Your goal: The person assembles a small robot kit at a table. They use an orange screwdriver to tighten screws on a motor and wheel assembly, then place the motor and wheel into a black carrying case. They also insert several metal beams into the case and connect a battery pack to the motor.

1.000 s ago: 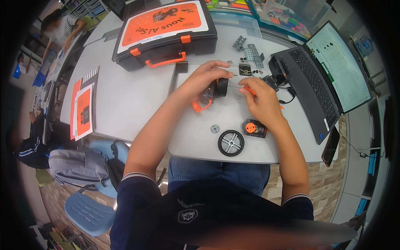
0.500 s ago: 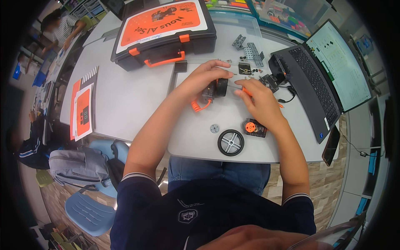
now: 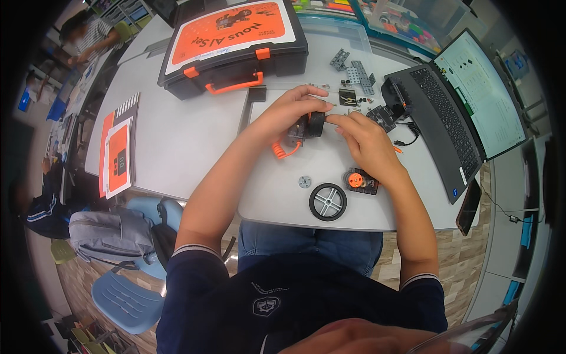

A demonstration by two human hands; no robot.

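My left hand (image 3: 293, 110) is closed around a small black motor block (image 3: 293, 137) with a black-tyred wheel (image 3: 316, 125) at its right side. A coiled orange cable (image 3: 283, 151) hangs from the block. Against the wheel's right face are the bunched fingertips of my right hand (image 3: 367, 137); whatever they pinch is hidden. Nearer me lie a second wheel (image 3: 328, 202) with grey spokes, a small grey disc (image 3: 305, 182), and another black motor block with an orange hub (image 3: 355, 180).
Beyond my hands sit grey perforated brackets (image 3: 358, 75), a small black tray (image 3: 348, 97) and loose small parts. An open laptop (image 3: 448, 112) and a phone (image 3: 469, 207) are on the right. A black case (image 3: 236, 62) and booklets (image 3: 117, 156) occupy the left.
My right fingers have moved left up to the wheel. The thin shaft and orange handle seen between them and the wheel are out of sight. My left hand keeps its grip.
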